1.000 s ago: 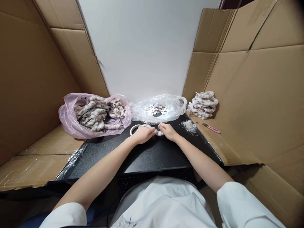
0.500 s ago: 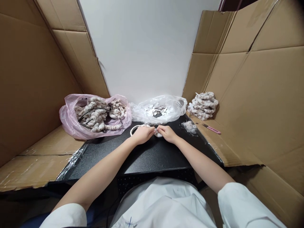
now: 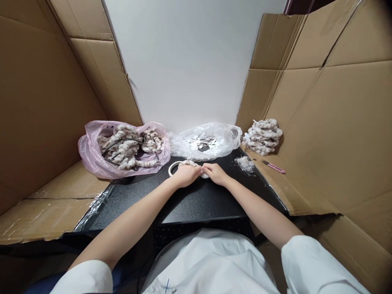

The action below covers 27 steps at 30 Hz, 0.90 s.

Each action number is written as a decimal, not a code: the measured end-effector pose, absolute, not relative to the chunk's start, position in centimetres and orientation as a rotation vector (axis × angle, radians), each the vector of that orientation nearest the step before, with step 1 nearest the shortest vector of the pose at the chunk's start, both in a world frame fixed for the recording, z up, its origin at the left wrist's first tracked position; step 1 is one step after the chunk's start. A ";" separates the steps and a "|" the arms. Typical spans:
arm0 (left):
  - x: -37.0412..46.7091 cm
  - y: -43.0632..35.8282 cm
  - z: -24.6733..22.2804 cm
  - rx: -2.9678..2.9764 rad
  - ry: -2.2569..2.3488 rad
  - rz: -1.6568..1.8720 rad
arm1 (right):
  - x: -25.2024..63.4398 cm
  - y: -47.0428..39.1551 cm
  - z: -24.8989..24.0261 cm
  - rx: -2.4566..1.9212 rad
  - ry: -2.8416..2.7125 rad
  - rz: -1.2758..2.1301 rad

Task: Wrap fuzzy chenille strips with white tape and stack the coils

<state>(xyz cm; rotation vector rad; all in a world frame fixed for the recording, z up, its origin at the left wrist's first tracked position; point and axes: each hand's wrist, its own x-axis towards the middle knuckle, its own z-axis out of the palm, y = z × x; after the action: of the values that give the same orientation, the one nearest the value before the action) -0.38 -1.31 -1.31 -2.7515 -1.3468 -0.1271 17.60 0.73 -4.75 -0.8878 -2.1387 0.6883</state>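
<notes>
My left hand [image 3: 188,176] and my right hand [image 3: 215,173] meet at the middle of the black table [image 3: 190,208]. Both are closed, fingertips pinched together on a fluffy white-and-brown yarn strand [image 3: 187,163]. Part of the strand shows behind my left hand, and a small bit peeks out between the two hands; my fingers hide the rest. A white ring [image 3: 172,167], perhaps a roll of tape, lies just left of my left hand and is partly covered by it.
A pink plastic bag [image 3: 92,163] of fluffy strands lies at the left. Behind my hands is a clear bag [image 3: 226,141] of small white tags. Rightward are a fluff clump [image 3: 245,164], pink-handled snips [image 3: 275,167] and stacked fluffy coils [image 3: 263,136]. Cardboard walls [image 3: 346,122] flank the table.
My left hand has turned and lowered slightly, so more of the fluffy strand behind it shows. My right hand stays nearly in place, and the view has shifted a little.
</notes>
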 end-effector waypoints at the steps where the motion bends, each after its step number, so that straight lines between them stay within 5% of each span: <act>1: -0.4 -1.3 -1.3 -2.751 -1.354 -0.140 | 17.6 0.8 -4.7 -0.890 -2.128 0.699; 27: -0.7 -1.0 -1.5 -2.718 -1.309 -0.085 | 18.0 1.0 -4.6 -0.834 -2.139 0.854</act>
<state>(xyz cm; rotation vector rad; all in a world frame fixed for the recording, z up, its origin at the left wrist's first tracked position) -0.71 -0.99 -1.50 -2.7176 -1.3094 -0.0851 18.03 1.01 -4.65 -0.8344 -2.1393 0.8540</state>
